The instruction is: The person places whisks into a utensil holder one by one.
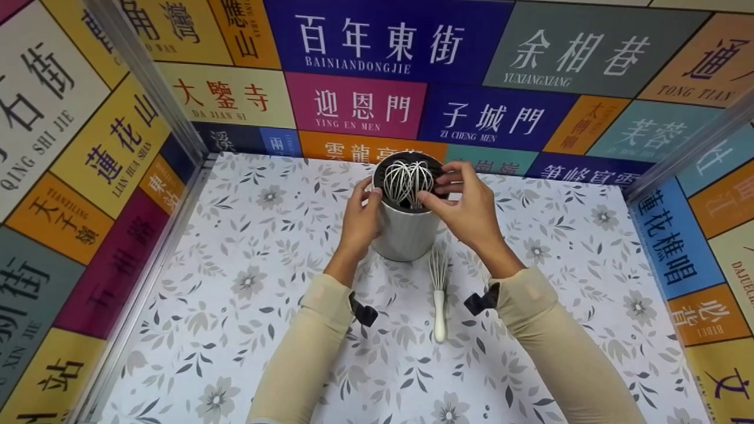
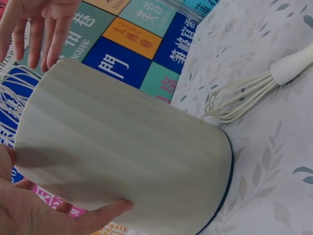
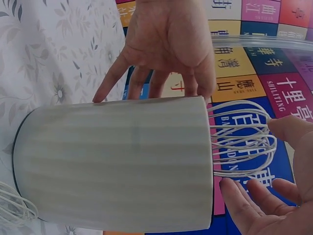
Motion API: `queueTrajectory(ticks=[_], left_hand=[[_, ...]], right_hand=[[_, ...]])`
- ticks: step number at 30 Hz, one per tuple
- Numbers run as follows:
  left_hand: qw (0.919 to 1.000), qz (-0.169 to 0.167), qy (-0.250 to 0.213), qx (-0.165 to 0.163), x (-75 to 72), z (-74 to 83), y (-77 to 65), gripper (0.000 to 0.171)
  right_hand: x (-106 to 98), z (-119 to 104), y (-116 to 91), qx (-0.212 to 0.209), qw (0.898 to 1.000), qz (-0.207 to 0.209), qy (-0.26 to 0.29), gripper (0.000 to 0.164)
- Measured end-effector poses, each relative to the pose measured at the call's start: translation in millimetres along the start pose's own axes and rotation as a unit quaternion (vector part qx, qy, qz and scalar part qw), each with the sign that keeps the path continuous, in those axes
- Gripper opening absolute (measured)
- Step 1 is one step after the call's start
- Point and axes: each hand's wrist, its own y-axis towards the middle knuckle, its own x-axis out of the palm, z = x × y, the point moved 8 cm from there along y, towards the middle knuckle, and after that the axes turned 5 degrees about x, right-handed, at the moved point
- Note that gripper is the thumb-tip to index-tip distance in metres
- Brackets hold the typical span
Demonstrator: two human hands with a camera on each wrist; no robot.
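A light grey, ribbed utensil holder (image 1: 406, 235) with a dark inside stands upright on the table. The wire heads of two whisks (image 1: 399, 179) stick up out of it, side by side; their handles are hidden inside. My left hand (image 1: 360, 219) rests on the holder's left side, fingers spread and mostly straight, its thumb by the rim. At the right of the rim is my right hand (image 1: 471, 206), fingers loosely extended, thumb tip at the wires of the right-hand whisk. Another whisk (image 1: 439, 294), with a cream-white handle, lies on the table in front of the holder.
A white cloth (image 1: 247, 347) with grey flowers and leaves covers the table. Panels with coloured blocks of lettering (image 1: 359, 106) stand behind and at both sides. A metal edge strip (image 1: 147, 271) runs along the left panel.
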Motion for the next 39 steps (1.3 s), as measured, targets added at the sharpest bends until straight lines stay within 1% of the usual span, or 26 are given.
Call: queueTrajectory(ticks=[6, 10, 14, 18, 22, 26, 30, 35, 39], left_hand=[[1.0000, 0.000, 0.007, 0.002, -0.2, -0.9, 1.8, 0.049], [0.9999, 0.002, 0.011, -0.007, -0.8, -3.3, 2.0, 0.048], [0.9999, 0.004, 0.011, -0.012, -1.1, -5.0, 1.1, 0.047], [1.0000, 0.003, 0.005, -0.007, -0.1, -3.3, 0.8, 0.047], [1.0000, 0.001, 0.001, -0.008, 0.6, -2.4, 0.7, 0.048], [0.9998, -0.003, -0.005, -0.018, 1.3, -3.4, 0.2, 0.049], [0.9998, -0.003, -0.005, -0.021, 1.3, -3.3, 0.4, 0.049], [0.9997, 0.001, -0.004, -0.023, 1.0, -3.9, 0.7, 0.048], [0.9997, 0.003, -0.006, -0.023, 0.6, -5.1, 0.5, 0.047]], right_hand=[[-14, 7, -8, 0.011, 0.999, 0.005, 0.036, 0.059], [-24, 16, -17, 0.012, 0.999, 0.011, 0.034, 0.054], [-32, 30, -29, 0.027, 0.999, 0.009, 0.027, 0.053], [-36, 50, -40, 0.054, 0.998, 0.001, 0.030, 0.055], [-30, 72, -49, 0.082, 0.996, -0.015, 0.032, 0.057], [-17, 96, -60, 0.116, 0.992, -0.039, 0.017, 0.058], [-3, 120, -71, 0.148, 0.987, -0.064, 0.009, 0.060], [9, 146, -83, 0.184, 0.980, -0.073, 0.019, 0.059], [17, 162, -94, 0.204, 0.975, -0.080, 0.025, 0.061]])
